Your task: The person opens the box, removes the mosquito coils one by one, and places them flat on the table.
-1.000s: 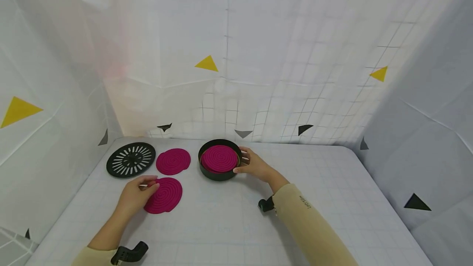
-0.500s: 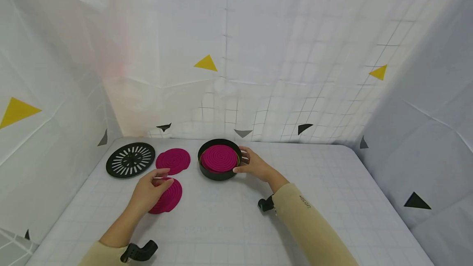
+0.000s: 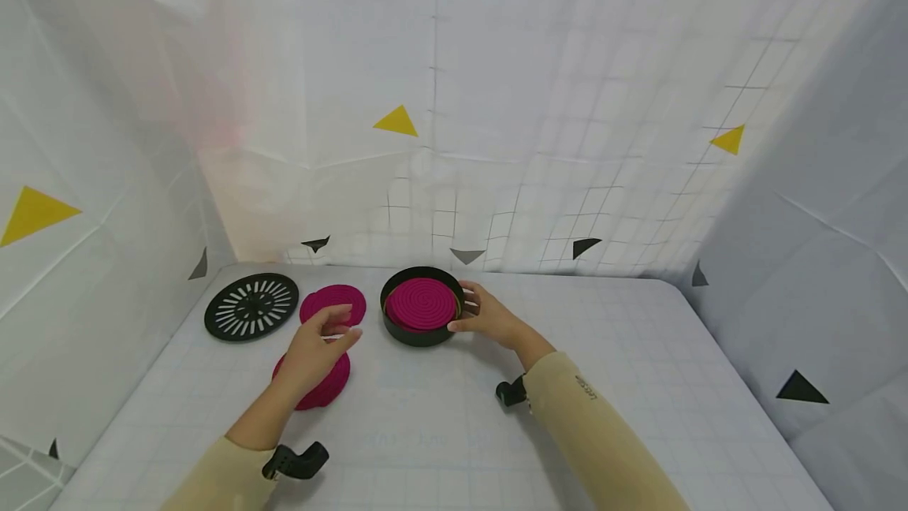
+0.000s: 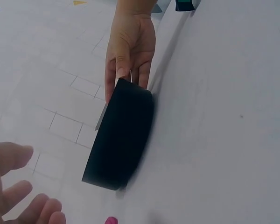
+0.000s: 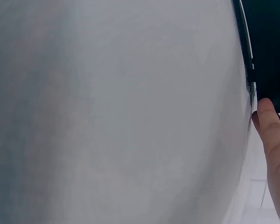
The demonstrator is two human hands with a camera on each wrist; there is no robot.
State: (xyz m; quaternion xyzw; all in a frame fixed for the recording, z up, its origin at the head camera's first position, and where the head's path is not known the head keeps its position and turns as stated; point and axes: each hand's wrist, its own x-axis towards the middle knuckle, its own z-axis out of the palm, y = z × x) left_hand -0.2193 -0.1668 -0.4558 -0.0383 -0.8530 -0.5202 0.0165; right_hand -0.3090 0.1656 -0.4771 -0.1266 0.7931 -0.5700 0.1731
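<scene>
On the white tabletop [image 3: 440,432], head view: one round black open-topped container [image 3: 418,339] stands upright near the rear edge. Inside it lies one flat magenta disc with concentric ridges [image 3: 422,303], face up, within the container's rim. The right hand [image 3: 493,320] holds the container at its right side, thumb toward the front, fingers farther back. The left hand [image 3: 312,349] is moderately spread, thumb and fingers parted with nothing between them, over two further discs (contact with either cannot be told). Of these, a second magenta disc [image 3: 333,296] lies behind, partly hidden by the fingers; a third magenta disc [image 3: 328,389] lies nearer the front, largely covered by the hand. Farther left, just beside the second disc: one black round plate with radiating slots [image 3: 251,307], lying flat. Also present: beige sleeves [image 3: 596,432] on both arms; a grid-lined white backdrop [image 3: 496,61] with yellow triangles [image 3: 397,121].

Left wrist view: the container shows its smooth dark outer wall; the right hand grips its far end. The left hand's fingers, lower left, are spread and apart from it. One magenta tip [image 4: 111,220] shows at the bottom edge (which disc, cannot be told).

Right wrist view: fingers of the right hand touch the container's dark wall at the right margin.
</scene>
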